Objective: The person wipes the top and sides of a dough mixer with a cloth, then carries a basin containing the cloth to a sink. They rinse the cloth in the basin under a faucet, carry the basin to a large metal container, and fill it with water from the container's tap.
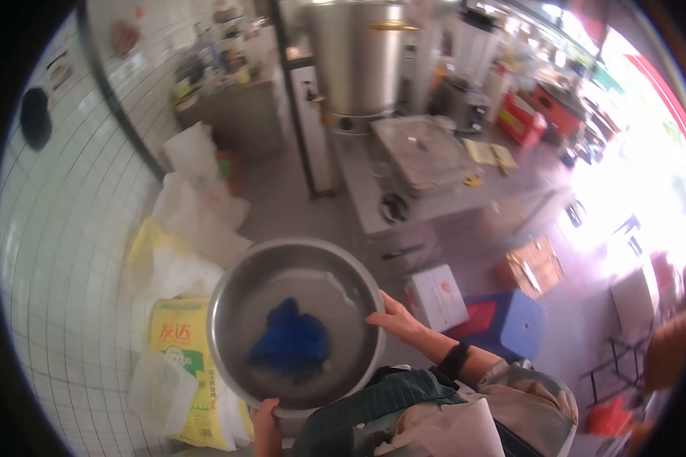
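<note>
A large round metal basin (232, 286) is held in front of my body. Inside it lies a crumpled blue cloth (293, 339), apparently in some shallow water. My right hand (391, 315) grips the basin's right rim, with the thumb over the edge. At the near rim, low in the view, my left hand (267, 426) holds on too; its thumb shows at the edge and its other fingers are hidden beneath.
Yellow printed sacks (183, 320) and white bags line the tiled wall at left. Ahead stands a metal table (366, 198) with a lidded tray (427, 152) and a tall steel pot (358, 61). A white box (437, 297) and a blue bin (522, 324) sit on the floor at right.
</note>
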Demonstrator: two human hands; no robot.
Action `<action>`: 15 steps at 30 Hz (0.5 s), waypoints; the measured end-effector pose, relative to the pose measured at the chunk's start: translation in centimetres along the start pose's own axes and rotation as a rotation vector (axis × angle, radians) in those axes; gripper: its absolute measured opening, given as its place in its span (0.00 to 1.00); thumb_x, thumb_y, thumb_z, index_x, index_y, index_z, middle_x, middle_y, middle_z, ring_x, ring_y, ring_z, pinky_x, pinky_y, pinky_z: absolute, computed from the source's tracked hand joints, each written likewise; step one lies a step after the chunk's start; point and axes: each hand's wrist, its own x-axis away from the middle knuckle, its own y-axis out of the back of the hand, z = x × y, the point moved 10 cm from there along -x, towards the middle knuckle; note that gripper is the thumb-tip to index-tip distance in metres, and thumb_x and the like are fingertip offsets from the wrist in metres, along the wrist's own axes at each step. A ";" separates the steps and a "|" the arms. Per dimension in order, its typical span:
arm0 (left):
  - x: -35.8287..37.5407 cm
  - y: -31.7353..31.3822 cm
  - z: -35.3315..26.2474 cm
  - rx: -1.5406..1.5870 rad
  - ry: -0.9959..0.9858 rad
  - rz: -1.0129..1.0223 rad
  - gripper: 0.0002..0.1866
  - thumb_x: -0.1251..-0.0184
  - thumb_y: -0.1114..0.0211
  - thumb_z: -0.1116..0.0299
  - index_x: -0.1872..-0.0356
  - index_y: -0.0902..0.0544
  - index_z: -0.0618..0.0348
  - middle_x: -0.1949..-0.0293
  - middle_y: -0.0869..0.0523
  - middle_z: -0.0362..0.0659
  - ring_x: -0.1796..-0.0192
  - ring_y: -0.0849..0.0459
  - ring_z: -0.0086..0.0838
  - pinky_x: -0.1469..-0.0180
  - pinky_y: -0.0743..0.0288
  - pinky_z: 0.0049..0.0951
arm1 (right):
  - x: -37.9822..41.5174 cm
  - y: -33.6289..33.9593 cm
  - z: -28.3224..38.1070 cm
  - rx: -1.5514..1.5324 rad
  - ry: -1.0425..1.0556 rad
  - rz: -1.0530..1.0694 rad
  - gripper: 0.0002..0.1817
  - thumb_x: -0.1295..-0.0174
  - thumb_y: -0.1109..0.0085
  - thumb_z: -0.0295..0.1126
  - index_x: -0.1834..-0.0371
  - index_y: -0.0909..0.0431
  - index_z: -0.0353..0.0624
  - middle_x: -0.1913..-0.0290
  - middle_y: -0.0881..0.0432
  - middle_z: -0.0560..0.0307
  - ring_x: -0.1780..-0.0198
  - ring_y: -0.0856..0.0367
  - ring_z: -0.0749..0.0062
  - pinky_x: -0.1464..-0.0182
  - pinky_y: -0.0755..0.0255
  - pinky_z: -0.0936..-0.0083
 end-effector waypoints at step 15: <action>-25.8 -6.4 -18.1 -0.070 -0.047 0.065 0.25 0.53 0.42 0.76 0.49 0.29 0.68 0.58 0.21 0.48 0.56 0.21 0.35 0.53 0.26 0.30 | -28.3 -4.1 5.0 -0.035 -0.035 -0.090 0.32 0.49 0.44 0.24 0.37 0.37 0.40 0.54 0.25 0.58 0.53 0.28 0.76 0.50 0.33 0.78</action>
